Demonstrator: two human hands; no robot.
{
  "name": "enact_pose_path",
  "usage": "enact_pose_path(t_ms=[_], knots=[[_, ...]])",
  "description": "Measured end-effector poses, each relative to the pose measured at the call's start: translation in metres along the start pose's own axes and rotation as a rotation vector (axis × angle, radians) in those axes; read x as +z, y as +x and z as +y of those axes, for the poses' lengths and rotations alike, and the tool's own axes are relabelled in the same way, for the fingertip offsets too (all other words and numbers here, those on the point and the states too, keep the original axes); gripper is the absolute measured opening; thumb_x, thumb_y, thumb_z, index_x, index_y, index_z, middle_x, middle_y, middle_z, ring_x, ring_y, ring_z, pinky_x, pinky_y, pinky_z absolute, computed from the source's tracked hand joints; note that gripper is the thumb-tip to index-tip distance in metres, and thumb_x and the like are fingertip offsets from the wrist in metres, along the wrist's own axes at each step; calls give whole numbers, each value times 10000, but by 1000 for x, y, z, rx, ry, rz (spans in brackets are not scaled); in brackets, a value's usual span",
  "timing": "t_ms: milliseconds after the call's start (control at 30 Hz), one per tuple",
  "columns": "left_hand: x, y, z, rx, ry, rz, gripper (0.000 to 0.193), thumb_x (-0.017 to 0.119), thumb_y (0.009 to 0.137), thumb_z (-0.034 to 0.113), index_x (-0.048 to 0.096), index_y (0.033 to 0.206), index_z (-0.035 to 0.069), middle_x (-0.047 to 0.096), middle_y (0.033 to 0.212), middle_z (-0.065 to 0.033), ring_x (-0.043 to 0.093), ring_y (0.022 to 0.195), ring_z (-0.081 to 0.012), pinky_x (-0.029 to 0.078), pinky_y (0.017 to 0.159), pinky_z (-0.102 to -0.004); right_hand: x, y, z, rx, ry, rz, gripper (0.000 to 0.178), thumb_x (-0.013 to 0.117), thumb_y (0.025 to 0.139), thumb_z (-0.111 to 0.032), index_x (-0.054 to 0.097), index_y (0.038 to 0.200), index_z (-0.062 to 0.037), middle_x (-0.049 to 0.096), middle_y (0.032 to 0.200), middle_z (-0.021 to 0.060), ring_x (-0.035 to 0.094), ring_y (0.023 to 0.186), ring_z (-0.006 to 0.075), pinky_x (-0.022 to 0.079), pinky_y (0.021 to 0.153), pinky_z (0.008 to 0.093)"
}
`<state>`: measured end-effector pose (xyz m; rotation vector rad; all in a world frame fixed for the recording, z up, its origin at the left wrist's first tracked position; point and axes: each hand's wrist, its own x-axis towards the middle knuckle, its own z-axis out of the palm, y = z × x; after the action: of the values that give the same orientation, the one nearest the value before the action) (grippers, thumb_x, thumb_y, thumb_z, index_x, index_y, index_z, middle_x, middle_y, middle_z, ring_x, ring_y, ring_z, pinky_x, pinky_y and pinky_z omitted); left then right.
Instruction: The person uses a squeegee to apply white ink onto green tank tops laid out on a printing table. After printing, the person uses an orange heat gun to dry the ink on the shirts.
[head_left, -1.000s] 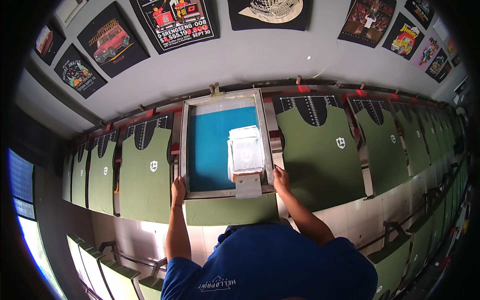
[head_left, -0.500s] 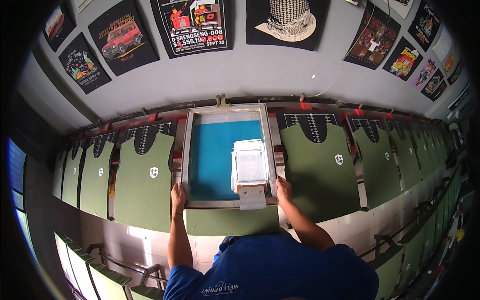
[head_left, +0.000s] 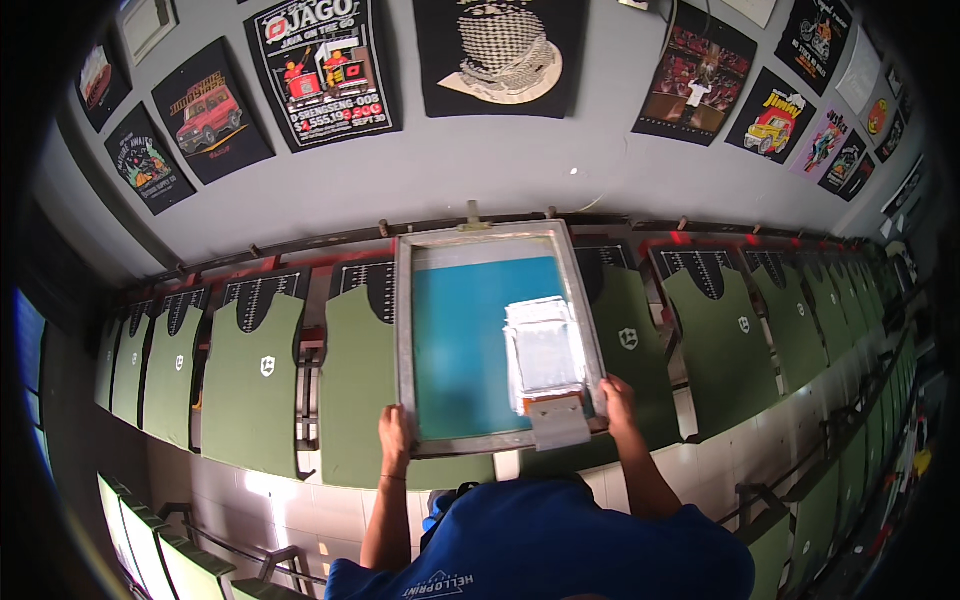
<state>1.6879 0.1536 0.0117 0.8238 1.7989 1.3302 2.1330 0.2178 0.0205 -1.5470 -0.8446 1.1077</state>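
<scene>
A metal-rimmed screen printing frame (head_left: 405, 340) with blue mesh (head_left: 460, 340) is held between my two hands. My left hand (head_left: 394, 440) is closed on its near left side, and my right hand (head_left: 617, 403) grips the near right side. White ink (head_left: 546, 355) covers a patch on the mesh's right part. A squeegee (head_left: 558, 423) with a grey holder lies at the near end of that patch, overhanging the frame's near edge. Beneath, the frame overlaps parts of two green shirt panels, a left one (head_left: 355, 410) and a right one (head_left: 640, 400) bearing a white emblem.
More green shirt panels on black boards (head_left: 250, 390) run in a row to both sides. A dark rail (head_left: 330, 240) with pegs passes behind them. Other green panels (head_left: 190, 550) stand at lower left and lower right. Printed black posters (head_left: 325, 75) hang on the grey wall.
The frame and both hands have shifted right along the row, from over one panel to straddling the gap between two. The squeegee travelled with it, and the head view moved too.
</scene>
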Motion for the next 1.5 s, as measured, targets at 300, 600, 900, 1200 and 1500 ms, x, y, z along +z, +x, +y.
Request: enact_pose_path(t_ms=[300,600,900,1200,1500], knots=[[199,-75,23,40,82,-72,398,497,936,315,602,959,-68,590,793,-145,536,741,-198,452,692,-349,-194,90,-1,8,-30,37,337,585,874,-176,646,1133,32,658,991,54,583,909,139,442,840,285],[233,-64,-7,527,606,-64,269,440,959,216,568,893,-11,584,893,-225,554,770,-335,451,681,-435,-216,131,4,84,-14,16,333,602,883,-167,647,1147,31,663,1001,51,585,918,138,442,850,291],[240,-65,33,48,140,-35,418,497,937,347,571,872,-60,529,729,-138,474,683,-221,413,662,-373,-204,142,2,133,-16,8,351,632,904,-165,625,1203,18,653,1051,32,570,953,122,434,873,279],[235,-59,24,-7,153,-96,431,519,937,339,632,1018,-69,617,856,-168,563,778,-242,459,739,-363,-208,150,11,97,38,-92,312,626,920,-155,632,1178,21,613,925,-25,523,842,81,417,782,253],[240,-62,-7,14,156,27,416,525,967,307,644,1065,-80,651,958,-163,607,942,-252,456,850,-354,-203,156,22,130,-5,-88,344,606,930,-164,614,1213,31,641,1035,22,559,918,113,430,850,272]])
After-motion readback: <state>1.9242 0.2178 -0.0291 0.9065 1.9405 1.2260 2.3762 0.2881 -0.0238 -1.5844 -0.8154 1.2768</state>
